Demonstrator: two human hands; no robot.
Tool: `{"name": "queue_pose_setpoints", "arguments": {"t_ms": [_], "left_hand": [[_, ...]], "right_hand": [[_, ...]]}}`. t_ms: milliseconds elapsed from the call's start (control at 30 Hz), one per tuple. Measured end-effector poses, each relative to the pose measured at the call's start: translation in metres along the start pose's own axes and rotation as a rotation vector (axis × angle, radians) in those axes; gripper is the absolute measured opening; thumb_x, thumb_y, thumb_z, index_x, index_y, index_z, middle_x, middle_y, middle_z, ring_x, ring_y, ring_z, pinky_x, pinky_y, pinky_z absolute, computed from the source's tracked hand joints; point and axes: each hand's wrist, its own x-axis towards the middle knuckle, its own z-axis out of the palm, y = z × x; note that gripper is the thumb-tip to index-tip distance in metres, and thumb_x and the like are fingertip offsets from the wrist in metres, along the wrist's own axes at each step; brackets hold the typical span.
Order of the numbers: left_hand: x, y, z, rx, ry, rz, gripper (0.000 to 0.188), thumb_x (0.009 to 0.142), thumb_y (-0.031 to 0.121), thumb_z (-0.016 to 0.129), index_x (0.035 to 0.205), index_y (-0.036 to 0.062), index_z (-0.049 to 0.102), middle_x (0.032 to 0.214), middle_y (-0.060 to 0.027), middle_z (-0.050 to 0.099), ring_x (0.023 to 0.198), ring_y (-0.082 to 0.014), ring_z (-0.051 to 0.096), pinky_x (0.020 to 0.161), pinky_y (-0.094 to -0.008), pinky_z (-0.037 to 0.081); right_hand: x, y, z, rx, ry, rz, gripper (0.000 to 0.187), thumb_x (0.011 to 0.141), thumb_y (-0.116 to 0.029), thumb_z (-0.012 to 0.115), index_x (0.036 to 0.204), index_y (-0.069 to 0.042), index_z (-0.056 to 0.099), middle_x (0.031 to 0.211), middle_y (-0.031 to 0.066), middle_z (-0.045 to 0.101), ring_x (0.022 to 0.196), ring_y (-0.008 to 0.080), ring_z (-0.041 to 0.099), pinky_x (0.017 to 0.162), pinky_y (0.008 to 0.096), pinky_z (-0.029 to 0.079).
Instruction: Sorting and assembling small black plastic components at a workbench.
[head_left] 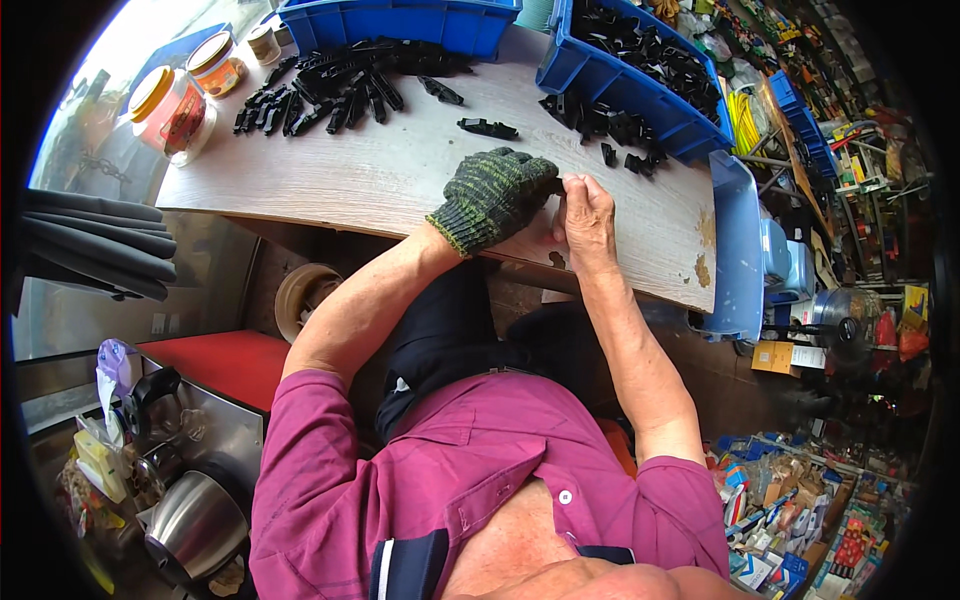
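My left hand [492, 198], in a dark green and black knit glove, is closed around a small black plastic part [559, 186], mostly hidden by the fingers. Bare, my right hand [588, 220] meets it from the right, thumb and fingers pinched at the part's end. Both are above the front of the pale wood-grain table [330, 185]. Just beyond them lies a single black plastic piece [488, 129], with another similar piece [440, 91] farther back. A heap of such black pieces [350, 80] spreads across the far left.
A blue bin [420, 32] stands at the back. Another blue bin [635, 92], full of black pieces, is at the right, with loose pieces [610, 125] before it. Lidded jars [165, 112] line the left edge. A pale blue plastic tub [737, 240] adjoins the table's right end.
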Motion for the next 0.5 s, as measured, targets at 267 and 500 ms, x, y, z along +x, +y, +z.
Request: {"name": "queue_pose_setpoints", "arguments": {"t_ms": [267,500], "left_hand": [[0.018,-0.052,-0.02,0.399,-0.024,-0.229,0.022,0.09,0.026,0.061,0.096,0.0061,0.068,0.1,-0.0173,0.068,0.1,-0.038,0.062,0.081,-0.0511,0.051],[0.0,-0.01,-0.019,-0.328,-0.019,-0.262,0.022,0.094,0.025,0.063,0.103,0.0061,0.068,0.103,-0.0172,0.068,0.096,-0.0371,0.066,0.079,-0.046,0.054]], "right_hand": [[-0.005,-0.015,0.005,0.182,0.098,0.112,0.037,0.101,-0.042,0.052,0.082,-0.01,0.049,0.052,-0.0043,0.03,0.041,0.0084,0.036,0.042,0.0378,0.057],[-0.005,-0.011,-0.001,0.281,0.202,0.09,0.036,0.099,-0.04,0.052,0.08,-0.01,0.047,0.051,-0.0038,0.03,0.041,0.0102,0.034,0.041,0.0381,0.055]]}}
